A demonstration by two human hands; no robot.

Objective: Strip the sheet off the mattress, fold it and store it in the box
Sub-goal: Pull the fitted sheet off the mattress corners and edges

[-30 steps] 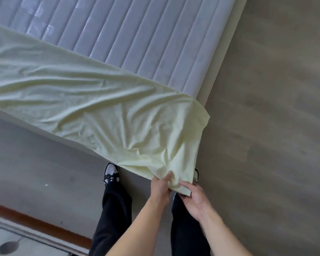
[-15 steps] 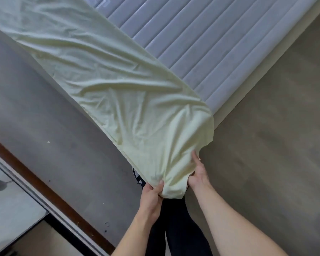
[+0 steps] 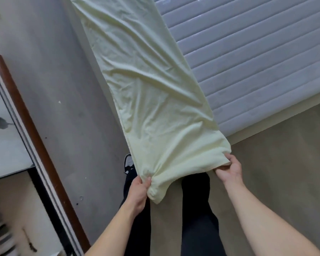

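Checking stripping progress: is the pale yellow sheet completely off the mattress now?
No. The sheet lies along one edge of the mattress, while the left hand and right hand hold its near end.

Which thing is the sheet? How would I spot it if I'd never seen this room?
Find the big grey mattress with padded stripes at the upper right. Along its left edge runs a long band of pale yellow-green cloth: the sheet. It is the only soft, wrinkled thing there, and its near end is bunched in the left hand and right hand.
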